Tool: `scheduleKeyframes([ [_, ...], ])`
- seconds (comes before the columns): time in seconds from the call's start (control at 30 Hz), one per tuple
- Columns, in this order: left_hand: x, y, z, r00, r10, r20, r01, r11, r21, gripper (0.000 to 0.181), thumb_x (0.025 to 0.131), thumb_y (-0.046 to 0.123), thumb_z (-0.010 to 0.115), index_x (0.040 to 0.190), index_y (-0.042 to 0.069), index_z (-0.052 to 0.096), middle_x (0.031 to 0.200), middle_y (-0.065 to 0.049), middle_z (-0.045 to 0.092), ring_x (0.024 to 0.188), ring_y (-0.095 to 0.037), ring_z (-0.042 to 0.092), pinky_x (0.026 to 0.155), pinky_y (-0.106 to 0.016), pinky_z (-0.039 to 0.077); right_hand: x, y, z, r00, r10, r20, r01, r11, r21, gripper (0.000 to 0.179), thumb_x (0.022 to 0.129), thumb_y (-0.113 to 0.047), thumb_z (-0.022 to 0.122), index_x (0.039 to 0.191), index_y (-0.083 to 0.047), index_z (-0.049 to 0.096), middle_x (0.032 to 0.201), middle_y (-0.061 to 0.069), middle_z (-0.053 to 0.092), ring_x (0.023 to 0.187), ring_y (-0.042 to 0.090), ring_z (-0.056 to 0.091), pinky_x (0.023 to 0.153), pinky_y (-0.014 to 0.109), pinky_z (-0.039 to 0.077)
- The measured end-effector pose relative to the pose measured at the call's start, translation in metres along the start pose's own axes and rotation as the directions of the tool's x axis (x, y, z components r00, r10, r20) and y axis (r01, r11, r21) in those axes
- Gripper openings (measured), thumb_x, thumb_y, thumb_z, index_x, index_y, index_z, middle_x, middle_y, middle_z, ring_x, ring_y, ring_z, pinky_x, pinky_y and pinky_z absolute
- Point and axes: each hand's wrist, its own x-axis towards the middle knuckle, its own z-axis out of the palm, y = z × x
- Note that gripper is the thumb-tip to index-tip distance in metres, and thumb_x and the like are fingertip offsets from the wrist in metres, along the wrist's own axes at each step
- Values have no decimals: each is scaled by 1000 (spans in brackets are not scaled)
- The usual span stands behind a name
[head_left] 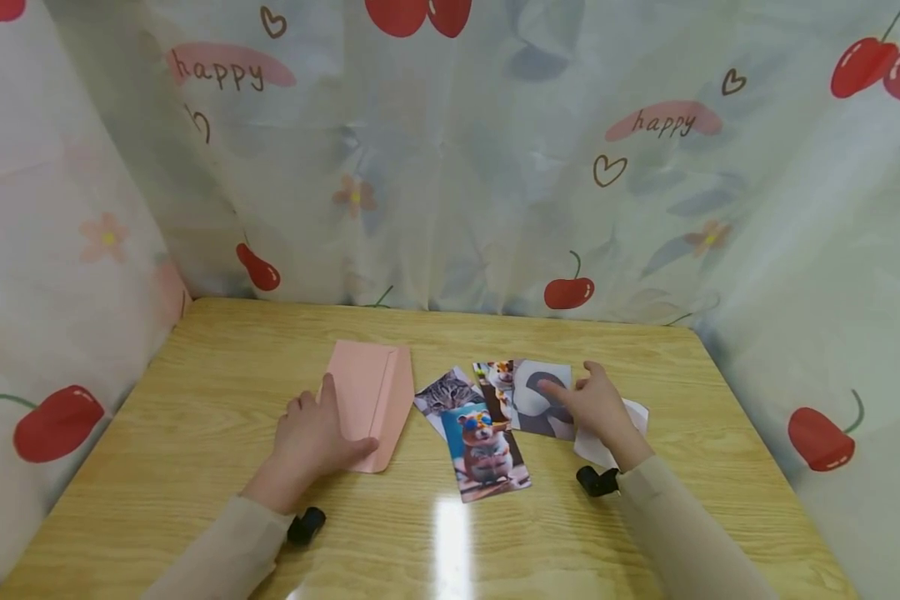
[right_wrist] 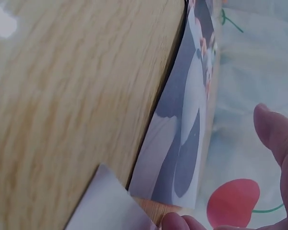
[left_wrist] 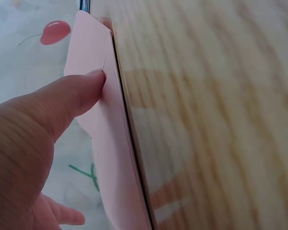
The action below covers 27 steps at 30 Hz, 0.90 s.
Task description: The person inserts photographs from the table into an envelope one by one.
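Observation:
My left hand (head_left: pixel 311 433) rests on a pink envelope (head_left: pixel 363 375), fingers spread along its left side. In the left wrist view, the thumb touches the envelope (left_wrist: pixel 89 45). My right hand (head_left: pixel 600 412) hovers over a grey-and-white picture card (head_left: pixel 536 421), thumb and fingers apart. The right wrist view shows that card (right_wrist: pixel 170 143) flat on the table, with the hand to its right and below. A white sheet (head_left: pixel 636 417) lies partly hidden beneath the right hand.
Left of the grey card lie a hamster card with sunglasses (head_left: pixel 487 458), a cat card (head_left: pixel 446 390) and another animal card (head_left: pixel 495 379), overlapping on the wooden table (head_left: pixel 217 400). A cherry-patterned curtain (head_left: pixel 442 208) hangs behind and at both sides. Black wrist cameras sit below the hands.

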Motion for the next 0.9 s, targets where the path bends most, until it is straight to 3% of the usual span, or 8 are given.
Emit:
scheduleKeyframes([
  [0.23, 3, 3, -3, 999, -16, 32, 15, 1000, 4, 130, 63, 63, 80, 148, -8, 12, 127, -37, 42, 115, -51, 42, 93, -61, 36, 5, -1, 4, 1000, -9, -16, 8, 1000, -9, 120, 75, -63, 72, 153, -1, 3, 136, 23, 45, 111, 29, 52, 88, 45, 45],
  [0.4, 5, 3, -6, 999, -22, 45, 22, 1000, -6, 131, 62, 60, 82, 147, -9, 12, 126, -36, 44, 114, -51, 43, 93, -60, 37, 8, -2, 7, 1000, -17, -20, 16, 999, -45, 119, 75, -51, 78, 152, 3, 4, 115, 23, 50, 96, 30, 52, 75, 40, 44],
  [0.5, 6, 3, -6, 998, -22, 51, 22, 1000, -10, 131, 61, 59, 83, 147, -10, 11, 125, -36, 44, 114, -51, 43, 93, -59, 38, 10, -3, 8, 1000, -21, -19, 20, 997, -77, 117, 75, -43, 81, 150, 6, 6, 117, 28, 47, 103, 37, 51, 82, 47, 44],
  [0.63, 8, 4, -8, 997, -27, 70, 27, 1000, -8, 131, 62, 57, 84, 146, -11, 11, 124, -37, 43, 113, -52, 41, 94, -59, 37, 11, -4, 9, 1000, 3, -21, -5, 993, -114, 114, 76, -38, 82, 149, 8, 8, 134, 35, 34, 120, 42, 42, 98, 54, 37],
  [0.9, 13, 1, -12, 991, -90, 95, 93, 995, -24, 133, 58, 57, 86, 144, -14, 13, 121, -40, 38, 112, -54, 38, 92, -63, 35, 11, -6, 11, 1000, 20, -13, -21, 991, -129, 110, 78, -35, 81, 148, 8, 9, 137, 37, 31, 123, 45, 40, 100, 55, 34],
])
